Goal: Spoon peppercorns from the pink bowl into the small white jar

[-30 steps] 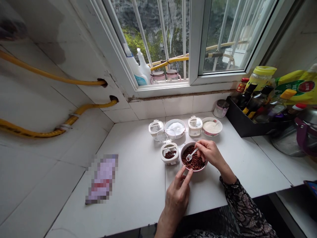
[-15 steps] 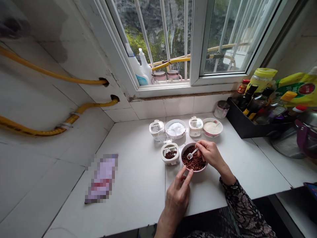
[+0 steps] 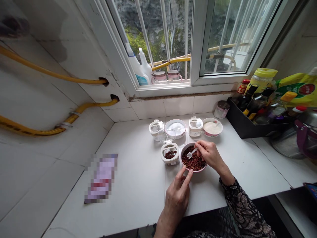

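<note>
A small white spoon (image 3: 190, 154) is pinched in my right hand (image 3: 210, 153), its tip over a round bowl of dark red dried spice (image 3: 194, 162). My left hand (image 3: 178, 191) has its index and middle fingers apart, with their tips against the near rim of that bowl; nothing shows between them. Just left of the bowl stands a square jar with its clear lid raised (image 3: 170, 154), holding some of the same red spice. Behind are a bowl of white grains (image 3: 176, 127), a bowl of off-white powder (image 3: 212, 127) and two clear jars (image 3: 195, 126) (image 3: 156, 127).
At the right, a black box (image 3: 241, 125) holds several bottles, beside a metal pot with purple handles (image 3: 287, 142). A lidded jar (image 3: 221, 109) stands by the wall. A blurred purple packet (image 3: 102, 178) lies on the left of the white counter (image 3: 138, 191).
My right hand and the spoon have shifted very slightly left over the spice. My left hand keeps its place at the bowl's rim.
</note>
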`<state>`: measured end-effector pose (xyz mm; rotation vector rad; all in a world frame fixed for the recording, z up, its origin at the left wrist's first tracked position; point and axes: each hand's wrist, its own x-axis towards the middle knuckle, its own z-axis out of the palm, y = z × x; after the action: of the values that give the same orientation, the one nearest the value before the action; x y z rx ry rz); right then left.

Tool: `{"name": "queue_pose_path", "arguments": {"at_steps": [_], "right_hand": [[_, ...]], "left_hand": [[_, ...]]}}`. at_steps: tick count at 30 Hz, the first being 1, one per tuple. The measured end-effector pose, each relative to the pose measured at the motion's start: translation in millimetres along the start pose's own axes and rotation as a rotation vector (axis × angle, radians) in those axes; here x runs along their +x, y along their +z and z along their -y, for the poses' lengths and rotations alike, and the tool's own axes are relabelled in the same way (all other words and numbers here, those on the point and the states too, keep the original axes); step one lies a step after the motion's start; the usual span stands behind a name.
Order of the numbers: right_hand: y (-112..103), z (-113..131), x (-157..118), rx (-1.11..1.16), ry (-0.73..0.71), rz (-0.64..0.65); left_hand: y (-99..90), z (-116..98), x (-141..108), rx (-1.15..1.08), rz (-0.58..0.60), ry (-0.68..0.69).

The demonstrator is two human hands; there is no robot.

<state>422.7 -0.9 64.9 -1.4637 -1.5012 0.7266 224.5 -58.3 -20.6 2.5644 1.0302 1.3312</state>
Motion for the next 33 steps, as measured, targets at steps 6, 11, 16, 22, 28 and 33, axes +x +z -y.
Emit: {"name": "queue_pose_path", "arguments": {"at_steps": [6, 11, 16, 22, 28, 33], "right_hand": [[3, 1, 0, 0.003, 0.013, 0.010], [7, 3, -1, 0.101, 0.083, 0.028], [3, -2, 3, 0.363, 0.226, -0.024], [4, 7, 7, 0.535, 0.222, -0.017], [32, 23, -3, 0.255, -0.179, -0.112], [37, 22, -8, -0.032, -0.502, -0.054]], "left_hand": [[-1.4, 0, 1, 0.005, 0.005, 0.013], [0.5, 1, -1, 0.003, 0.007, 0.013], [4.1, 1, -4, -0.015, -0.006, -0.020], [1.1, 1, 0, -0.001, 0.003, 0.017], [1.5, 3, 0, 0.007, -0.012, 0.037], [2.2, 3, -1, 0.011, -0.016, 0.028]]}}
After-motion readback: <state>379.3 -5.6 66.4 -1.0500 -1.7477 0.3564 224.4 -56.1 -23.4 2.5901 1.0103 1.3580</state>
